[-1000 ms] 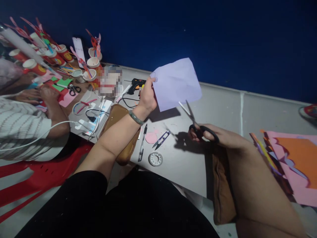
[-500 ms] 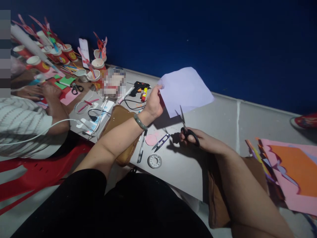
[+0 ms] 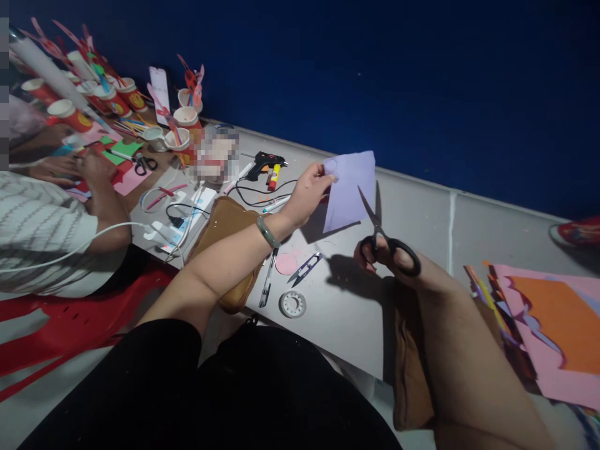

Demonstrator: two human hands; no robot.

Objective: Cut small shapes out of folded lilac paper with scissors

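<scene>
My left hand (image 3: 309, 194) pinches a sheet of light purple paper (image 3: 350, 190) by its left edge, holding it up above the table. With my right hand (image 3: 389, 256) I grip black-handled scissors (image 3: 376, 228) by the finger loops; their blades stand apart, pointing up beside the paper's right edge. Below the hands, a pink paper circle (image 3: 285, 264), thread snips (image 3: 307, 269), a black pen (image 3: 267, 284) and a white ring-shaped roll (image 3: 293, 304) lie on the white table (image 3: 342, 319).
A glue gun (image 3: 267, 164) and glue stick (image 3: 274, 177) lie behind my left hand. Brown cushions (image 3: 229, 231) rest at the table edge. Pink and orange paper sheets (image 3: 557, 319) are at the right. On the left, a person's hand (image 3: 96, 162) works near red cups (image 3: 112, 100).
The purple paper has turned and now looks narrower, my left hand having shifted slightly right. My right hand with the scissors has moved right, and the blades are spread wider.
</scene>
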